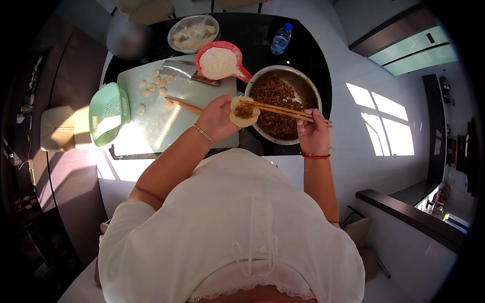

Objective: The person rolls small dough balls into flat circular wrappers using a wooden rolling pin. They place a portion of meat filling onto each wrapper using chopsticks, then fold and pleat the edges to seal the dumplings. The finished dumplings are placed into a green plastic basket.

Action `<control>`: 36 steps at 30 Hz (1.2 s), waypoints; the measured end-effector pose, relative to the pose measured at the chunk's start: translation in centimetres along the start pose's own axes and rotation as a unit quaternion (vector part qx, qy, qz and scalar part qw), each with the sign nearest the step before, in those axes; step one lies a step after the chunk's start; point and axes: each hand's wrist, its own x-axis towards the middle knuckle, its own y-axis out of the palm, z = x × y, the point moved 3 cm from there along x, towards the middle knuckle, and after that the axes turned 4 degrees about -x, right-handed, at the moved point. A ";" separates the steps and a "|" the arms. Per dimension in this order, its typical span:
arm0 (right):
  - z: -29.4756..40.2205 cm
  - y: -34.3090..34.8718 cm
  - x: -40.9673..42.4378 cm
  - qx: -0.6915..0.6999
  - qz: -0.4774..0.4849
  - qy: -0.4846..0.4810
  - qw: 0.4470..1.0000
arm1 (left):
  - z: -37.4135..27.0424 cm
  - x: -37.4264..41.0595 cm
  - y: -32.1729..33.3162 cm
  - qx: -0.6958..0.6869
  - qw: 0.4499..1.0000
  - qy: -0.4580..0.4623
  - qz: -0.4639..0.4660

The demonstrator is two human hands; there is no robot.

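Observation:
My left hand (217,119) holds a round dough wrapper (239,120) with brown filling on it. Between the fingers of my right hand (314,128) is a pair of wooden chopsticks (280,109), their tips at the filling on the wrapper. Under the chopsticks stands a metal bowl (317,91) of brown minced filling (276,89). A wooden rolling pin (183,105) lies on the pale cutting board (182,134), partly hidden by my left hand. Several small dough pieces (152,87) lie at the board's left.
A cleaver (178,69) rests on the board's far side, beside a red scoop (245,75) of flour (218,62). Farther back are a plastic-covered bowl (193,34) and a water bottle (280,39). A green plastic basket (110,113) stands at the board's left edge.

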 end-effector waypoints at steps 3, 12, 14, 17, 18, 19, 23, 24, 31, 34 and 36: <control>0.1 0.8 -0.7 -0.057 0.040 -0.028 0.997 | 0.1 -0.2 1.3 0.013 0.999 0.003 0.052; 2.4 1.5 -1.8 -0.155 0.104 -0.076 0.980 | -0.6 -2.1 1.5 -0.062 0.994 0.028 0.089; 3.3 1.4 -1.8 -0.161 0.101 -0.077 0.979 | -0.7 -2.6 1.9 -0.048 0.996 0.052 0.056; 4.7 1.3 -1.6 -0.121 0.111 -0.087 0.983 | -1.1 -3.0 2.0 -0.047 0.996 0.065 0.040; 5.0 1.4 -1.6 -0.102 0.111 -0.087 0.985 | -1.2 -3.0 1.7 -0.050 0.996 0.057 0.047; 5.0 1.6 -1.5 -0.095 0.120 -0.082 0.985 | -1.3 -2.9 1.2 -0.052 0.996 0.049 0.054; 3.9 3.0 -1.4 -0.098 0.142 -0.052 0.984 | -0.8 -3.0 1.3 -0.051 0.996 0.009 0.068; 3.6 3.3 -1.3 -0.107 0.145 -0.042 0.983 | -0.8 -3.0 1.3 -0.041 0.996 -0.002 0.084; 3.9 3.4 -0.9 -0.125 0.129 -0.049 0.982 | -0.7 -3.0 0.9 0.006 0.995 -0.010 0.099; 4.3 2.8 -0.7 -0.087 0.132 -0.046 0.986 | -0.7 -3.0 1.2 0.012 0.997 0.004 0.079; 3.9 2.7 -0.7 -0.114 0.107 -0.040 0.987 | -0.5 -3.0 1.2 0.010 0.997 0.000 0.078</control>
